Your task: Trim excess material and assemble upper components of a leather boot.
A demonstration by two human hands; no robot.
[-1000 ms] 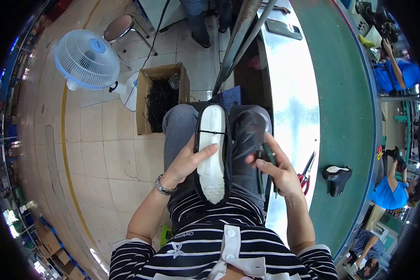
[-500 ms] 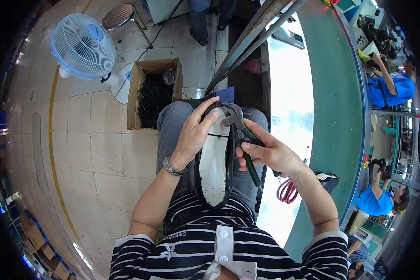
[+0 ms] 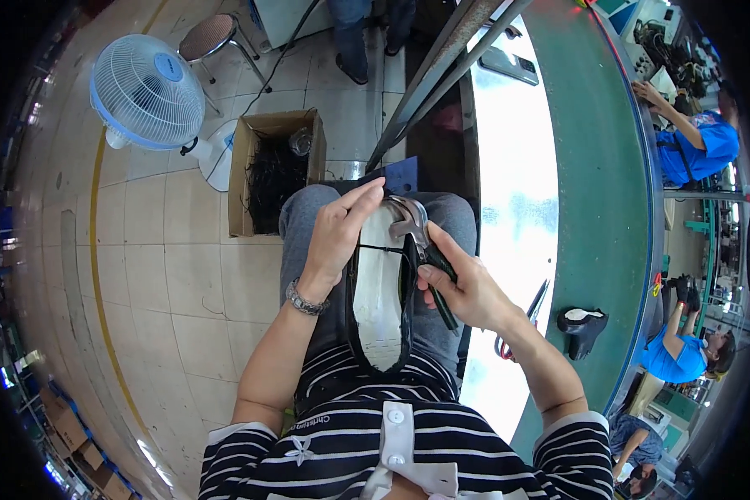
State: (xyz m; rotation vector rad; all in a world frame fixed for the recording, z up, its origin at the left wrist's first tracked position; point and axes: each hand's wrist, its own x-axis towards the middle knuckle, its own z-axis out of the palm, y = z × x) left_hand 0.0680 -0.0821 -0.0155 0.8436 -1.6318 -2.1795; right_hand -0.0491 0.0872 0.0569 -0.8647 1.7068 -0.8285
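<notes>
On the left, an open carton (image 3: 238, 200) of black scraps stood on the floor past the person's left knee, apparently kept there so its mouth was within easy reach. The left hand (image 3: 332, 237) lay along the far left edge of the shoe (image 3: 378, 312), likely to steady it; its fingers were pressed together, though I could not tell whether they and the thumb pinched the rim. The shoe rested lengthwise on the lap (image 3: 458, 218), near end against the striped shirt (image 3: 333, 450) — seemingly a makeshift backstop. At its far right edge sat the head of the pincers (image 3: 422, 235), and the right hand (image 3: 472, 292) had its fingers curled around the handles, a grip that probably gave leverage. Further right, a red-handled tool (image 3: 501, 346) lay by the right edge of the metal desk (image 3: 517, 192), partly behind the forearm, and another shoe (image 3: 584, 337) stood on the green surface (image 3: 592, 208) beyond.

The shoe in the lap looked long and narrow: black material framed a pale, slightly scuffed bottom, ragged at the near end, with a thin dark cord (image 3: 383, 248) tied straight across — taut, by the look of it.
</notes>
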